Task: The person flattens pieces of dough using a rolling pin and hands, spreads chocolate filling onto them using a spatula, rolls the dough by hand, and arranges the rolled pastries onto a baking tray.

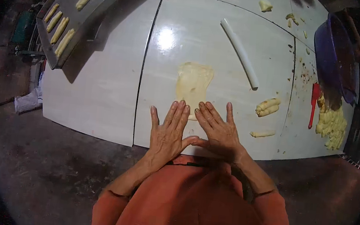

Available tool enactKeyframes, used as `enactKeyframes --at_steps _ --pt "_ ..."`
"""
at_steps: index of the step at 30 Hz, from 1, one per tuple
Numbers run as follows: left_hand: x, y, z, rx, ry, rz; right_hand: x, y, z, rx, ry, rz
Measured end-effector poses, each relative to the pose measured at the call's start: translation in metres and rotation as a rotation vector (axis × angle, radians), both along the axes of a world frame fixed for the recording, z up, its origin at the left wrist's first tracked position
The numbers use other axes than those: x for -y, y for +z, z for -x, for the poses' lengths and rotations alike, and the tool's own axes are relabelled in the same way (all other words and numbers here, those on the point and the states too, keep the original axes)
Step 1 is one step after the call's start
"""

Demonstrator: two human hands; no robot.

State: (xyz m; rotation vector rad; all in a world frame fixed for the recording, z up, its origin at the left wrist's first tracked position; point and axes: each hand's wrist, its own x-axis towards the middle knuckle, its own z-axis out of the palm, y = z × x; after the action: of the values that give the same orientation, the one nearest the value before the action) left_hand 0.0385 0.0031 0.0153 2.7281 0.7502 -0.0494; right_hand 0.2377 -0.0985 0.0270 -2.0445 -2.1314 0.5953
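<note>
Both hands lay flat with fingers spread, side by side near the front edge of the white table. The left hand and the right hand pressed their fingertips on the near end of one flat sheet of dough. Bare table lay open to the left. To the right sat three rolled dough sticks, then a red scraper and a heap of dough pieces. Farther off lay one white rolling pin and a blue bowl. Far left, a metal tray held seven or more rolled sticks.
</note>
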Motion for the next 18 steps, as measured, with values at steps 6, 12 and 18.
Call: enactKeyframes --at_steps 6,12,18 --pt "-0.002 0.006 -0.010 0.023 0.036 0.057 0.007 -0.006 -0.008 0.031 -0.063 -0.081" --pt "0.009 0.008 -0.006 -0.124 -0.025 0.104 -0.001 -0.005 -0.018 -0.099 -0.050 -0.214" --pt "0.021 0.003 -0.008 -0.087 -0.008 0.012 0.045 0.019 -0.168 0.035 -0.855 -0.592"
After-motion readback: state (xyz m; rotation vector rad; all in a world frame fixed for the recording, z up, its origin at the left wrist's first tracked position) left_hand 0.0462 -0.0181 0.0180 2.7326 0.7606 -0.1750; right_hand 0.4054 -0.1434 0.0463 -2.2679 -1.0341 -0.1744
